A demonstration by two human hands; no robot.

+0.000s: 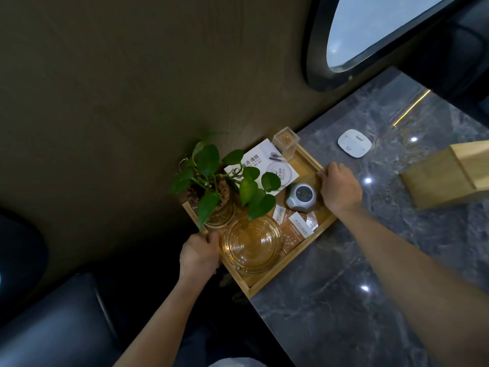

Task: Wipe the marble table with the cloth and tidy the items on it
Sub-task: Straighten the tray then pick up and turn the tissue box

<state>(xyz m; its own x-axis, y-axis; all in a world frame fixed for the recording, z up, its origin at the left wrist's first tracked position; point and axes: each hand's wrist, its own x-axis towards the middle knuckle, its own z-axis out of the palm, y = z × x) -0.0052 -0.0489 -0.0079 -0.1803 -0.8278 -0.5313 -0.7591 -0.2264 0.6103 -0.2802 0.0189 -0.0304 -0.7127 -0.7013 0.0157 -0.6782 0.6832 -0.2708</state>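
Your right arm [412, 263] is closest to the camera, and it reaches far across the marble table [370, 300]. The table is big, grey and shiny, with little bright lights on it. A wooden tray [280, 278] sits at the table's left end, next to the brown wall [105, 102]. Part of the tray sticks out past the table edge.

Your right hand [340, 188] grips the far right rim of the tray, fingers curled over the wood. Your left hand [199, 254] grips the near left rim, with the thumb on top.

A wooden box [447, 176] stands on the table, well off to the right of the tray.

In the tray, a leafy green plant [211, 178] grows in a glass pot at the left. A round glass ashtray [251, 243] sits just in front of it. A printed card [262, 165] lies at the back. A small grey round gadget [301, 196] rests near your right hand. Some little packets [296, 225] lie between the ashtray and the gadget. A clear little box [285, 143] stands at the far corner.

A white flat pad [354, 143] lies on the table behind the tray.
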